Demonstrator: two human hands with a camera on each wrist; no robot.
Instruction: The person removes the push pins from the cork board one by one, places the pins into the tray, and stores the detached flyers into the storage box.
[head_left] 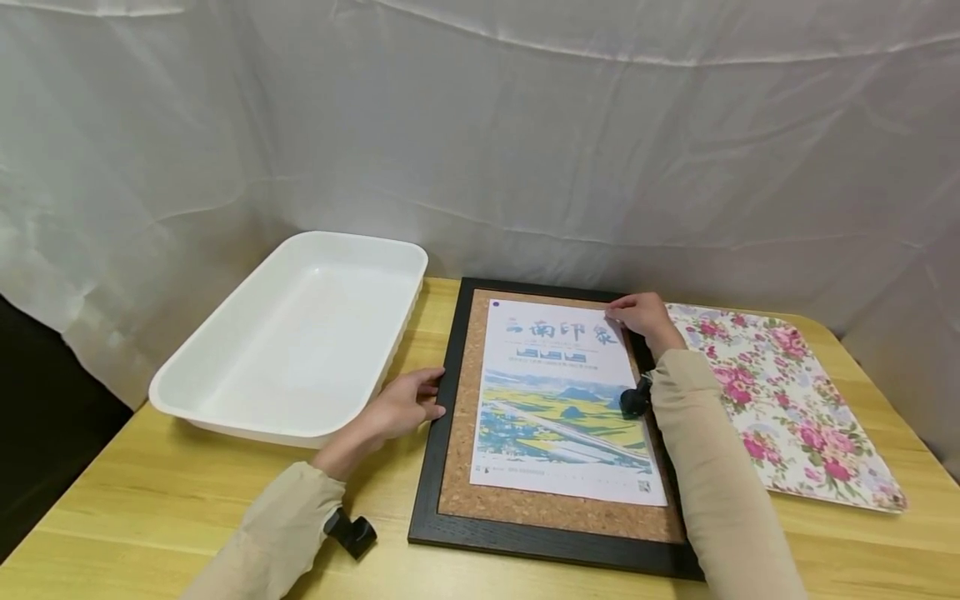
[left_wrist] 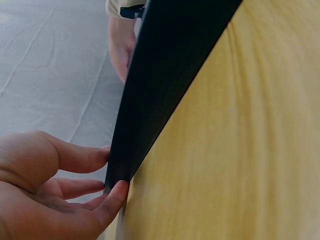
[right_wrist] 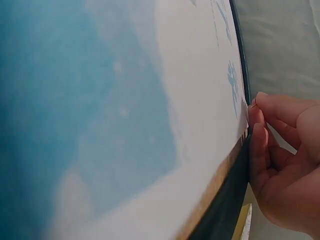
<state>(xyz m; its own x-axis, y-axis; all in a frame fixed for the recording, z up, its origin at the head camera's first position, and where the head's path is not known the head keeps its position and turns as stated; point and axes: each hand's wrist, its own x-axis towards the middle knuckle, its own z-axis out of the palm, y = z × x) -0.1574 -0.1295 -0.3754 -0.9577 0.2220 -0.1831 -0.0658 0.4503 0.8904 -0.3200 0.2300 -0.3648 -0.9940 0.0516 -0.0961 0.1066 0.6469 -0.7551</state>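
Note:
A poster (head_left: 558, 400) with a printed landscape and blue writing lies on a cork board (head_left: 459, 433) with a black frame (head_left: 525, 546). A small purple push pin (head_left: 496, 304) sits at the poster's top left corner. My right hand (head_left: 641, 321) is at its top right corner; in the right wrist view, the thumb and forefinger (right_wrist: 270, 107) pinch something small and pin-like, mostly hidden by the fingertips. On the frame's left side, my left hand (head_left: 405, 404) rests its fingertips (left_wrist: 119, 192) against the outer edge, thumb and fingers spread apart.
To the left stands a deep white tray (head_left: 288, 437), close beside my left wrist. A floral-patterned board (head_left: 795, 408) lies right of the frame, partly behind my right sleeve. All stand on a wooden table (head_left: 150, 500), with a grey curtain (head_left: 525, 125) behind.

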